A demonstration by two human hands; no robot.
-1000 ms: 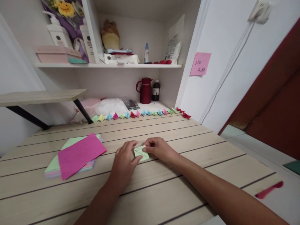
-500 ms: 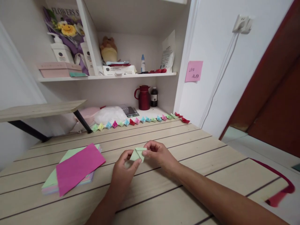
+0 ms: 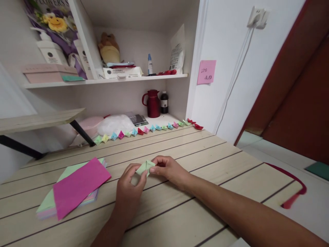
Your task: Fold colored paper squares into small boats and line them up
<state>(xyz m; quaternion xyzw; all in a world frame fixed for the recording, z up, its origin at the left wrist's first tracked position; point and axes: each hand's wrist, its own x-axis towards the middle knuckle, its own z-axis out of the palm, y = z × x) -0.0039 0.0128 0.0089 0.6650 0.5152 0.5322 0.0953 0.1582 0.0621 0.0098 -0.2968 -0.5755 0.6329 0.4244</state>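
A small folded piece of light green paper is held just above the middle of the table. My left hand pinches its left and lower edge between thumb and fingers. On the other side, my right hand grips the right corner with thumb and forefinger. Crease lines run across the paper's face, and the fingertips cover part of its edges. To the left lies a stack of coloured paper, with a magenta sheet lying askew on top.
A row of small folded paper boats in several colours lines the table's back edge. Behind it, a red jug and a dark bottle stand under the shelf. A small raised stand is at the back left.
The view has shifted slightly right, so things sit further left. Both hands keep hold of the green paper, which is now tilted differently, its top corner pointing up.
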